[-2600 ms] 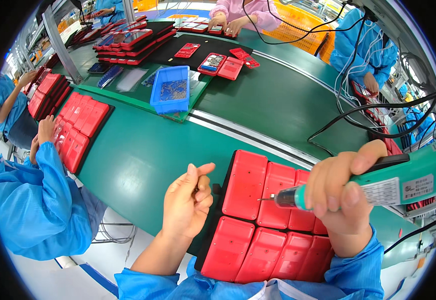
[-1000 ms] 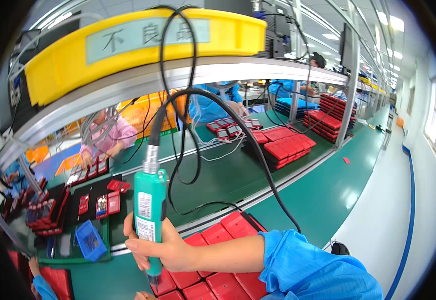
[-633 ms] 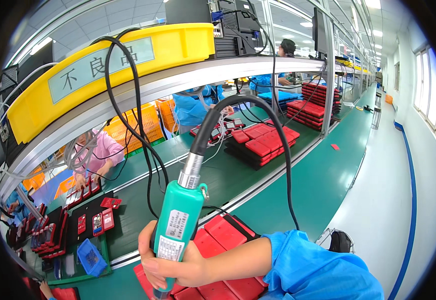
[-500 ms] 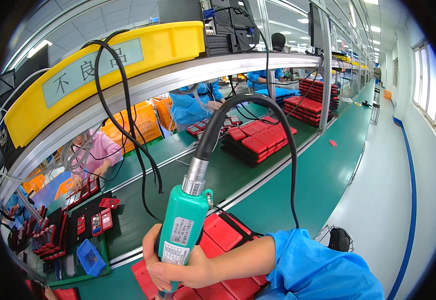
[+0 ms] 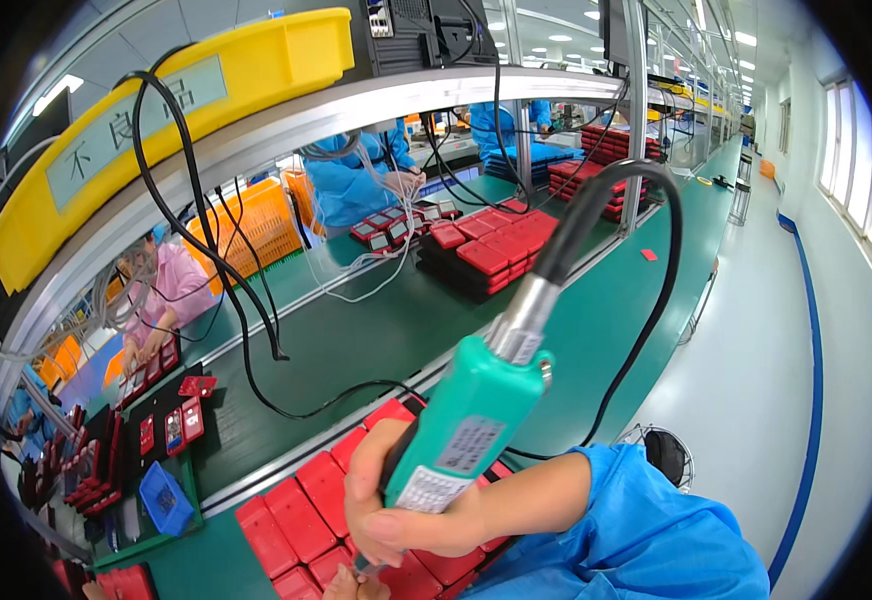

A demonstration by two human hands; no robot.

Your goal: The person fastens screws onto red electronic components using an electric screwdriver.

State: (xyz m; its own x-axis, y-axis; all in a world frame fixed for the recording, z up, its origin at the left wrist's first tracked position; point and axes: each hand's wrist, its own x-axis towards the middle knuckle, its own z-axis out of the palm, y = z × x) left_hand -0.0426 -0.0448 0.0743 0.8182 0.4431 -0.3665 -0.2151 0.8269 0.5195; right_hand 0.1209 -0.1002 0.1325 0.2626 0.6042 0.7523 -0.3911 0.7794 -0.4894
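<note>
Right hand is wrapped round the green electric screwdriver, fingers and thumb closed on the body; cable end is up and leaning right, nose down to the left. Left hand is cut off by the lower edge of view. We see fingertips bunched right by the driver's nose, but can't tell whether they pinch a screw.

Red cases lie in tight rows on the tabletop, near its far edge where the metal rail runs. Nose appears to be over the near part of that batch. Bit tip is too small and partly covered, so we can't call contact or which hole it's at.

Step in hand, our read: lining up bit and fingertips for a screw in one of those cases. Next move calls for bringing the driver closer to upright, seating the bit before any push, and keeping fingertips out of its way.

Black cable arcs over to the right and drops toward the tabletop; we'd want slack there so it doesn't tug the driver sideways. Blue bin stands left of the batch, well apart from both hands.
</note>
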